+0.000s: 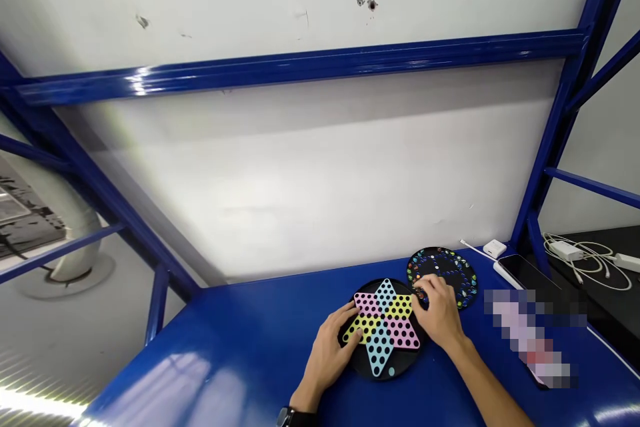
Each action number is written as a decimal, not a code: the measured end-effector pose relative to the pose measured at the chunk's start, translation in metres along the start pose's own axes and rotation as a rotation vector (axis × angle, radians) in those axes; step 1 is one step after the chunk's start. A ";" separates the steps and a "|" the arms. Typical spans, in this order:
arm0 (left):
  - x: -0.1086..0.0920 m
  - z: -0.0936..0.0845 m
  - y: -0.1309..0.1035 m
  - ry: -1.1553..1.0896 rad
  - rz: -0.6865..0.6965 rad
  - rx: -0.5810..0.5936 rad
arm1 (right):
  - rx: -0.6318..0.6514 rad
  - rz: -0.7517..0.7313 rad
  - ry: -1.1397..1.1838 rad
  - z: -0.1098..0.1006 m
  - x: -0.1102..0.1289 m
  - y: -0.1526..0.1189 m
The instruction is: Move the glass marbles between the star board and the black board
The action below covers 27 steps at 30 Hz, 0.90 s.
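A Chinese checkers board (383, 327), round and black with a star of pink, yellow and light blue points full of dark holes, lies on the blue table. My left hand (330, 350) rests on its left side, fingers stretched over the edge and thumb apart on a yellow point. Behind it to the right, a round black tray (453, 277) holds several coloured marbles around its rim. My right hand (440, 310) is at the tray's near left side, fingers curled down and thumb by the board's right edge. What its fingertips hold, if anything, is too small to make out.
Right of the tray lie a white cable (480, 250), a white charger (495, 249) and a dark phone (530, 273). A blurred-out item (533, 340) is nearer. Blue metal bars (300, 67) frame the white wall behind the blue table (240, 347).
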State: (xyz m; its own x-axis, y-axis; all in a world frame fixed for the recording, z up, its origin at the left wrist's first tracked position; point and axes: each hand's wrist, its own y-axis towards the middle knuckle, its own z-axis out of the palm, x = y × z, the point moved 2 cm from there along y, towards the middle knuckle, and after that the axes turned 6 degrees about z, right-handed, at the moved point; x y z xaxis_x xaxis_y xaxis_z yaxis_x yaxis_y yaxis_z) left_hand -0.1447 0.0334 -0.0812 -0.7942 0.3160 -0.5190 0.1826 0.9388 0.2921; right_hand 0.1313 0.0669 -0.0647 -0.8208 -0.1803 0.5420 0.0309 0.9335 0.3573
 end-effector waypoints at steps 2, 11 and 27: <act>0.000 0.000 0.000 -0.002 -0.010 -0.001 | -0.022 0.091 -0.111 -0.005 -0.019 0.008; 0.000 0.000 0.000 -0.016 -0.014 0.010 | 0.153 0.174 -0.220 -0.001 -0.051 0.012; 0.003 0.001 0.000 -0.014 -0.004 0.001 | 0.200 0.182 -0.032 0.007 -0.053 0.013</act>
State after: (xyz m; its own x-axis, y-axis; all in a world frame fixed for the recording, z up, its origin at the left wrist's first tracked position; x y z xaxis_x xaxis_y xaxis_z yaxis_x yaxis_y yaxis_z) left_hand -0.1461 0.0346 -0.0837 -0.7866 0.3141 -0.5316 0.1799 0.9402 0.2893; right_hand 0.1717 0.0905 -0.0941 -0.8299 0.0030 0.5578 0.0691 0.9928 0.0975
